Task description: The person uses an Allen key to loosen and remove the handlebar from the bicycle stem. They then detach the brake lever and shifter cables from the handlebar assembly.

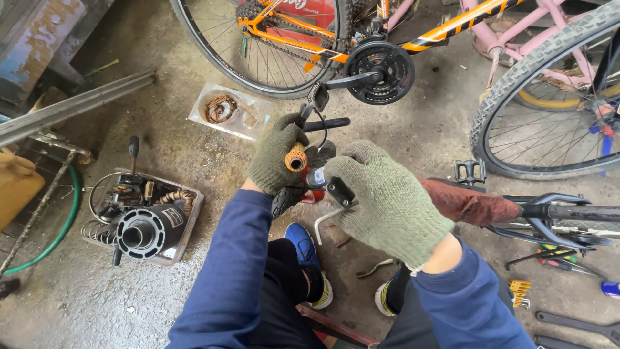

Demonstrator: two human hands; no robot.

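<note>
Both my hands wear green knitted gloves. My left hand (276, 155) is closed around an orange handlebar grip (296, 157) whose open end faces the camera. Close beside it, my right hand (387, 201) holds a black brake-lever clamp (340, 190) on the silver handlebar end (316, 176), fingers curled over it. A black lever (326, 123) sticks out to the right behind my left hand. A bent hex key (325, 220) lies on the floor just below my right hand.
An orange bicycle (378, 64) stands ahead, and a knobbly wheel (546, 97) is at right. A tray of parts with a black cylinder (150, 231) sits at left, near a green hose (64, 223). Tools (571, 320) lie at lower right on the concrete floor.
</note>
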